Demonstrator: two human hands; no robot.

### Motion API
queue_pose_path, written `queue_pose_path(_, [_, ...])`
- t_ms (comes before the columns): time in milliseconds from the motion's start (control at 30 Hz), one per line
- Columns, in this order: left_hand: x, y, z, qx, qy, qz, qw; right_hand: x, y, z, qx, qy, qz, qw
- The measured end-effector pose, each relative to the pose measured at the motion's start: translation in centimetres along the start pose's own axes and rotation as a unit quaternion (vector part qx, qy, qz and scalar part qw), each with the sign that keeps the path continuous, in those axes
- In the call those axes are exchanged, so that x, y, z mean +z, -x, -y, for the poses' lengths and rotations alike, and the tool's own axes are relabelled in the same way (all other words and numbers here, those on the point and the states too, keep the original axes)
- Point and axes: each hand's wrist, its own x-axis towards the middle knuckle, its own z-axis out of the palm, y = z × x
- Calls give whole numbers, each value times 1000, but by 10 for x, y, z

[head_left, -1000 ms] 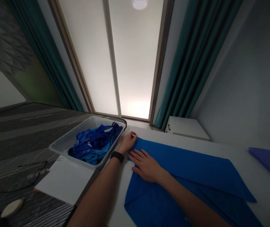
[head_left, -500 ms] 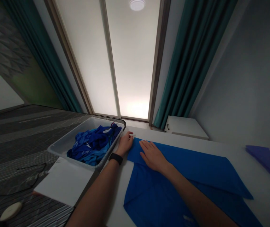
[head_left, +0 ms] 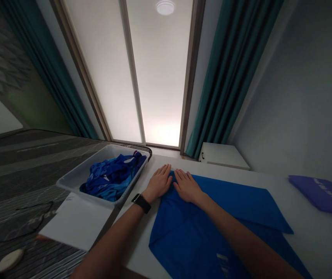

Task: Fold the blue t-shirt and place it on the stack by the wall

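A person's two bare forearms reach forward from the bottom of the view onto a white table, and both hands rest palm down near its far edge. A large blue cloth, folded into overlapping layers, lies flat on the table, with a narrow corner pointing toward the far edge and passing between the hands. A few small white marks show on its near part.

The right hand lies flat on the cloth's upper part, fingers open and close together, holding nothing. The left hand lies flat just beside it, at the cloth's left edge, also open and not gripping; its fingertips point toward the far edge. A black wristwatch circles the left wrist.

Just left of the table, a grey plastic tray holds a crumpled heap of blue clothing. A folded purple item lies near the table's right edge, well apart from the hands. A white sheet lies below the tray, on a dark patterned surface.
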Motion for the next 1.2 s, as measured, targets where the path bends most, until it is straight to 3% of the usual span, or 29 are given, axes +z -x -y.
queue_pose_path(167, [8,11,3,-19,-16,76,997,3,5,-18,38,-8,22,999])
queue_pose_path(433, [5,13,-3,-72,-12,65,995,11,8,-23,42,-9,11,999])
queue_pose_path(733, [-1,13,-7,-85,-32,84,992,-2,27,-41,52,-22,39,998])
queue_pose_path(967, [-8,17,-35,-1,-47,11,999,-13,69,-88,116,-4,45,992])
queue_pose_path(1067, [-1,18,-48,25,-34,44,998,-13,79,-98,135,0,53,989])
queue_pose_path(1200, [11,20,-49,32,-24,84,996,-12,84,-100,142,-6,51,989])
